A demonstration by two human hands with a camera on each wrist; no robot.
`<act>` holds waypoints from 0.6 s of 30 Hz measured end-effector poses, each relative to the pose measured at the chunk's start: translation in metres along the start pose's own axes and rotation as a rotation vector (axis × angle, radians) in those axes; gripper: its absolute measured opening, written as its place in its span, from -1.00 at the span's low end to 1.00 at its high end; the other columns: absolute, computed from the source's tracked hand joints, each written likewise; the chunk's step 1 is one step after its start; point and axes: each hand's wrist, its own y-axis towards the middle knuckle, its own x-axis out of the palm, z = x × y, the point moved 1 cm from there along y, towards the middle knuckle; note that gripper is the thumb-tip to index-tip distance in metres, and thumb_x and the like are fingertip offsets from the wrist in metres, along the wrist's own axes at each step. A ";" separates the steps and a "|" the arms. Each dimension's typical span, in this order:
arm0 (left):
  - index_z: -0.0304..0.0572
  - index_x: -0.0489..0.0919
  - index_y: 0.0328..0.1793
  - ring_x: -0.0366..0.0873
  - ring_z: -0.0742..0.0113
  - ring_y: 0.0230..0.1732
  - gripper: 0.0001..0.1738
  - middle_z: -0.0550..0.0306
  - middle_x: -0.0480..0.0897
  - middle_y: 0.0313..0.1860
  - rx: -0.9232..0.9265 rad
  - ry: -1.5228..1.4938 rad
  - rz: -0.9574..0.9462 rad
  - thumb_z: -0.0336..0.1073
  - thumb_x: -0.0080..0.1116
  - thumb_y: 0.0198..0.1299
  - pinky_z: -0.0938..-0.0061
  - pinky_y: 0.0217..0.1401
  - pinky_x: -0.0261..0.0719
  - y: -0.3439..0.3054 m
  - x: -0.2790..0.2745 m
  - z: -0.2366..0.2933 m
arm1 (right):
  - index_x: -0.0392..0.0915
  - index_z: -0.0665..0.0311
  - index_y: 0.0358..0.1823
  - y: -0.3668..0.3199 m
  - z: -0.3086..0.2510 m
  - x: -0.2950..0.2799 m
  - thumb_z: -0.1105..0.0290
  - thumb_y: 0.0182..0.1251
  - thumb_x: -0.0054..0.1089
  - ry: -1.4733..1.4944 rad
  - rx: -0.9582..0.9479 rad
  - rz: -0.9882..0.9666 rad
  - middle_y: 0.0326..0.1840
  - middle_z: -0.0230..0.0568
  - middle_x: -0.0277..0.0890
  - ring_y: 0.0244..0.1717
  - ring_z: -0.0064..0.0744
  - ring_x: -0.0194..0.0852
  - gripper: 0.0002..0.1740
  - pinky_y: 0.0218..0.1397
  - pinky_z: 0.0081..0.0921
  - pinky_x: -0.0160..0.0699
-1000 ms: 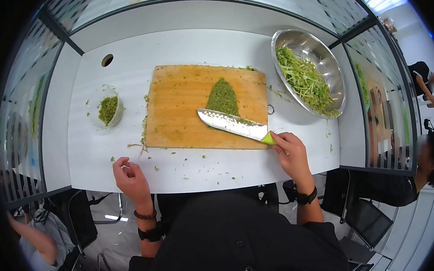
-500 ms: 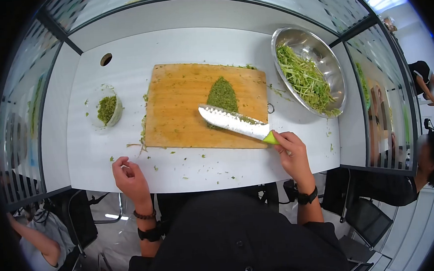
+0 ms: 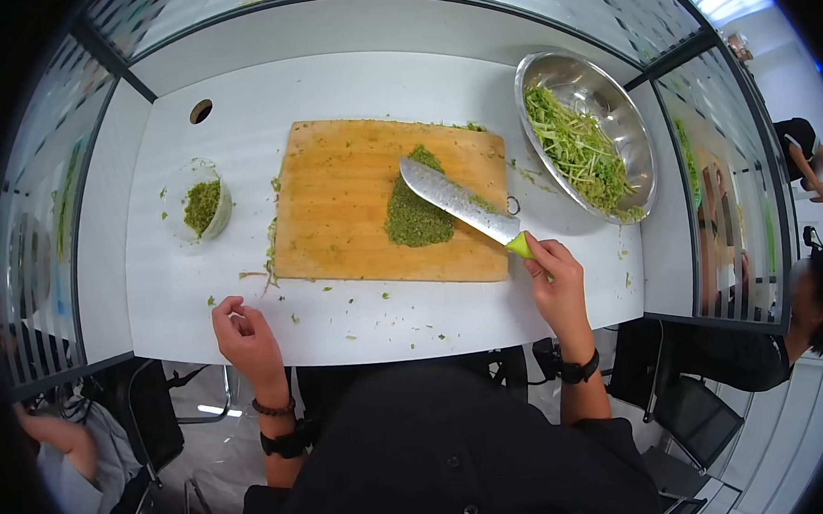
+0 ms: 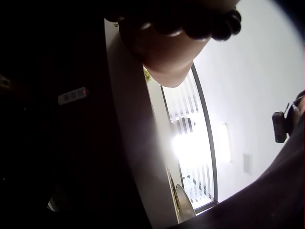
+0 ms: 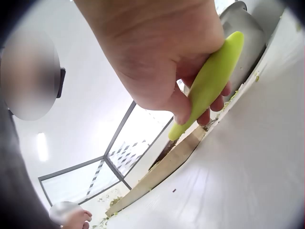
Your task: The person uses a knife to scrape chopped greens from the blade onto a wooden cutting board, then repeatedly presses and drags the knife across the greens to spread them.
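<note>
My right hand [image 3: 560, 282] holds a kitchen knife [image 3: 455, 197] by its green handle, thumb and fingers wrapped round it in the right wrist view. The broad blade slants up and left over a mound of finely chopped greens [image 3: 417, 221], with green bits stuck along it. Beneath lies a wooden cutting board [image 3: 329, 196]. My left hand [image 3: 248, 338] rests at the table's front edge, left of the board, its fingers loosely curled around nothing. In the left wrist view only part of that hand shows, below a dark beaded bracelet.
A steel bowl [image 3: 630, 120] of cut green stems stands at the back right. On the left is a clear cup [image 3: 227, 209] with chopped greens. Scraps dot the white table [image 3: 368, 324] around the board. Low walls close in the table's back and sides.
The knife blade has moved up and slightly right across the mound, so the mound's lower part now shows in front of it. The left hand has stayed in place.
</note>
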 end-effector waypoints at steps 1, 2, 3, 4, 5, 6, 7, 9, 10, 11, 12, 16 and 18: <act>-0.33 0.54 -0.03 0.14 0.66 -0.56 -0.86 0.28 0.49 -0.31 -0.004 0.000 0.001 -0.55 0.11 0.32 0.65 -0.54 0.11 0.000 0.000 0.000 | 0.65 0.26 0.21 0.001 -0.001 -0.001 0.68 0.24 0.27 -0.040 0.002 -0.010 -0.16 -0.08 0.62 -0.19 -0.17 0.59 -0.52 -0.10 -0.41 0.57; -0.33 0.54 -0.03 0.14 0.66 -0.56 -0.87 0.28 0.48 -0.31 -0.006 0.000 0.000 -0.55 0.11 0.32 0.64 -0.55 0.11 0.000 0.000 0.001 | 0.66 0.26 0.20 0.001 -0.002 -0.002 0.67 0.22 0.27 -0.079 0.006 -0.019 -0.17 -0.08 0.62 -0.19 -0.13 0.59 -0.52 -0.10 -0.37 0.57; -0.33 0.54 -0.03 0.14 0.66 -0.56 -0.87 0.29 0.48 -0.32 -0.008 0.000 0.002 -0.55 0.11 0.32 0.64 -0.55 0.11 0.000 0.000 0.001 | 0.66 0.26 0.20 0.001 -0.004 -0.002 0.67 0.23 0.27 -0.029 0.030 0.009 -0.17 -0.08 0.62 -0.19 -0.13 0.59 -0.53 -0.11 -0.37 0.57; -0.33 0.54 -0.03 0.14 0.66 -0.56 -0.87 0.29 0.48 -0.32 -0.002 0.003 0.004 -0.55 0.11 0.32 0.64 -0.55 0.11 0.001 0.001 0.001 | 0.66 0.26 0.19 0.003 -0.007 -0.002 0.66 0.23 0.27 0.021 0.051 0.037 -0.17 -0.07 0.62 -0.20 -0.12 0.59 -0.54 -0.11 -0.37 0.57; -0.33 0.54 -0.03 0.14 0.66 -0.57 -0.87 0.29 0.48 -0.33 0.001 0.007 0.005 -0.55 0.10 0.32 0.64 -0.55 0.11 0.000 0.000 0.001 | 0.66 0.26 0.19 0.003 -0.008 -0.001 0.66 0.24 0.26 0.072 0.073 0.062 -0.18 -0.07 0.62 -0.20 -0.11 0.59 -0.54 -0.12 -0.37 0.57; -0.33 0.54 -0.03 0.14 0.66 -0.57 -0.87 0.29 0.47 -0.33 0.005 0.012 0.004 -0.55 0.10 0.32 0.64 -0.55 0.11 0.000 0.000 0.001 | 0.66 0.26 0.19 0.004 -0.008 -0.001 0.66 0.25 0.26 0.030 0.055 0.038 -0.18 -0.07 0.62 -0.21 -0.11 0.59 -0.55 -0.13 -0.37 0.57; -0.33 0.54 -0.03 0.14 0.66 -0.57 -0.87 0.30 0.47 -0.33 0.001 0.008 0.004 -0.55 0.10 0.32 0.64 -0.55 0.11 0.000 0.000 0.001 | 0.66 0.27 0.19 0.005 -0.006 -0.002 0.66 0.25 0.26 -0.013 0.036 0.015 -0.18 -0.07 0.62 -0.22 -0.11 0.59 -0.55 -0.14 -0.37 0.56; -0.33 0.54 -0.04 0.14 0.66 -0.57 -0.88 0.31 0.46 -0.35 -0.004 -0.002 -0.005 -0.55 0.10 0.32 0.64 -0.55 0.11 0.000 0.000 0.002 | 0.66 0.27 0.19 0.006 -0.007 -0.003 0.65 0.26 0.25 -0.029 0.048 0.000 -0.19 -0.07 0.61 -0.23 -0.09 0.59 -0.56 -0.15 -0.37 0.56; -0.33 0.54 -0.04 0.13 0.66 -0.57 -0.88 0.31 0.45 -0.35 -0.001 0.004 -0.006 -0.55 0.10 0.32 0.64 -0.55 0.10 0.001 0.001 0.002 | 0.66 0.28 0.19 0.008 -0.010 -0.002 0.65 0.26 0.25 -0.002 0.073 0.011 -0.19 -0.07 0.61 -0.23 -0.08 0.60 -0.56 -0.16 -0.36 0.56; -0.33 0.54 -0.04 0.13 0.66 -0.57 -0.88 0.31 0.45 -0.36 -0.001 0.011 -0.002 -0.55 0.10 0.33 0.64 -0.55 0.10 0.001 0.001 0.002 | 0.66 0.28 0.18 0.012 -0.012 -0.001 0.65 0.26 0.25 0.026 0.094 0.020 -0.20 -0.06 0.61 -0.24 -0.07 0.60 -0.56 -0.16 -0.36 0.56; -0.33 0.54 -0.04 0.13 0.66 -0.57 -0.88 0.32 0.45 -0.37 -0.003 0.020 0.000 -0.55 0.10 0.33 0.63 -0.55 0.10 0.001 0.000 0.001 | 0.66 0.28 0.18 0.014 -0.012 0.000 0.65 0.26 0.26 0.008 0.080 0.020 -0.20 -0.06 0.61 -0.24 -0.07 0.60 -0.56 -0.17 -0.35 0.56; -0.32 0.54 -0.04 0.13 0.66 -0.57 -0.88 0.32 0.44 -0.38 -0.003 0.000 0.002 -0.55 0.10 0.33 0.64 -0.55 0.09 0.001 0.000 0.002 | 0.65 0.29 0.19 0.016 -0.011 0.003 0.65 0.26 0.26 -0.049 0.056 0.014 -0.20 -0.05 0.61 -0.26 -0.05 0.59 -0.56 -0.18 -0.33 0.57; -0.32 0.54 -0.04 0.13 0.66 -0.57 -0.88 0.32 0.45 -0.37 0.003 0.024 0.009 -0.55 0.10 0.33 0.64 -0.55 0.09 0.001 0.001 -0.004 | 0.65 0.30 0.20 0.019 -0.011 0.003 0.64 0.26 0.26 -0.042 0.061 0.024 -0.20 -0.04 0.61 -0.27 -0.04 0.59 -0.56 -0.19 -0.33 0.57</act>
